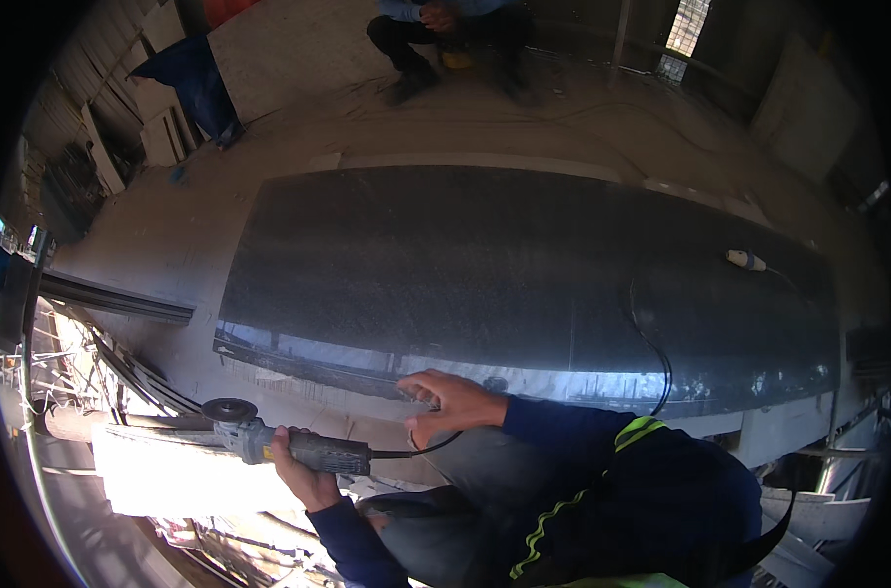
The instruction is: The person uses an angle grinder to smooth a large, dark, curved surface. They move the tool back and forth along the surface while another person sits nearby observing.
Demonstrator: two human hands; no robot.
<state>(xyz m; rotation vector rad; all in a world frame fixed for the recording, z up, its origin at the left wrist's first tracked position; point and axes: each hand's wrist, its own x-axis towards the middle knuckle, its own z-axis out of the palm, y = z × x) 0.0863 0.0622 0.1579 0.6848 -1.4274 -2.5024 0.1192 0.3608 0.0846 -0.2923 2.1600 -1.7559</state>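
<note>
My left hand (306, 470) is wrapped round the body of a grey angle grinder (318, 453). Its dark disc (230, 410) points to the left, off the near left edge of a large dark stone slab (445, 265). From the grinder's rear end a black cord (436, 449) passes below my right hand (452, 404). That hand is at the slab's near edge, its thumb and fingers apart in a loose curve, with nothing visible between them. Whether its fingertips touch the slab I cannot tell.
A white plug-like piece (746, 260) lies on the slab at the right, and a black cable (651, 338) curves across it. Beyond the slab a person (450, 29) sits low. Dark metal rails (117, 297) jut in at the left, near a blue cloth (193, 83).
</note>
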